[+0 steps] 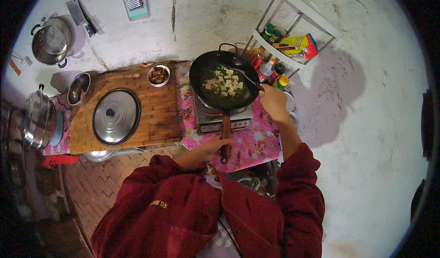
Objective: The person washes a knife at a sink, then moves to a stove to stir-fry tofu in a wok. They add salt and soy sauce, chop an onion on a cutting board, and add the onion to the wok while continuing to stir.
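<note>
The wok (200,70) is near the back right corner of the table (261,143), the left hand (214,147) holds its handle (226,127), the right hand (274,103) holds the stirrer (248,77), and pushing hard could spill cubes (231,81)

A round black wok (198,77), its brown wooden handle (226,127) at the near side, sits over a silver stove (211,127). Pale cubes (228,82) lie among green pieces (222,68) inside; a dark-handled metal utensil (246,76) slants in from the right.
</note>
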`<state>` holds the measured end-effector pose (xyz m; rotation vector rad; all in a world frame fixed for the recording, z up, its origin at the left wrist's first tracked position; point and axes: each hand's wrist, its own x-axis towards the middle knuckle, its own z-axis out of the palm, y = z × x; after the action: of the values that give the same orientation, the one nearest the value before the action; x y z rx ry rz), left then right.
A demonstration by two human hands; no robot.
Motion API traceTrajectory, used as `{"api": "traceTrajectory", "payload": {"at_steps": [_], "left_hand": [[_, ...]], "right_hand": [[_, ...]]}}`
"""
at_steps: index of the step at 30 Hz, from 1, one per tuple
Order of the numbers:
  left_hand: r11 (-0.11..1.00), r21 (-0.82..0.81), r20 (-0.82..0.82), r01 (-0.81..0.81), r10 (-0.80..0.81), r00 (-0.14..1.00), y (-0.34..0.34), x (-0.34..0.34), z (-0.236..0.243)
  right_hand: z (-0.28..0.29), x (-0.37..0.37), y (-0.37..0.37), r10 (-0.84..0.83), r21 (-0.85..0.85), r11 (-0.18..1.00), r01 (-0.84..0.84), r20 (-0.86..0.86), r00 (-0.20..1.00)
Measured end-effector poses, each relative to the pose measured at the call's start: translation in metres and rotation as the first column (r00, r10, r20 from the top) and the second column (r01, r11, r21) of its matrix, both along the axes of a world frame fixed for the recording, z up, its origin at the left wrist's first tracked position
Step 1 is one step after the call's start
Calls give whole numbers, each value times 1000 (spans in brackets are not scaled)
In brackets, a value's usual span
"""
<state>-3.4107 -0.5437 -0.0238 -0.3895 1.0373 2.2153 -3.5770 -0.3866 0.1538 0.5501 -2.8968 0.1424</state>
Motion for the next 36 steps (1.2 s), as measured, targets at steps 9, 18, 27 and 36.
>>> {"api": "traceTrajectory", "payload": {"at_steps": [9, 18, 27, 36], "left_hand": [[1000, -11, -14, 1, -1, 1000, -7, 6, 13], [998, -31, -68, 52, -54, 996, -16, 7, 1], [993, -114, 11, -34, 36, 999, -35, 19, 22], [999, -38, 27, -32, 33, 999, -47, 28, 6]], "right_hand": [[-15, 4, 8, 19, -118, 993, -9, 92, 996], [-22, -13, -38, -28, -14, 999, 29, 81, 996], [-26, 25, 15, -61, -2, 998, 61, 34, 998], [-78, 68, 6, -210, -11, 976, 216, 187, 960]]}}
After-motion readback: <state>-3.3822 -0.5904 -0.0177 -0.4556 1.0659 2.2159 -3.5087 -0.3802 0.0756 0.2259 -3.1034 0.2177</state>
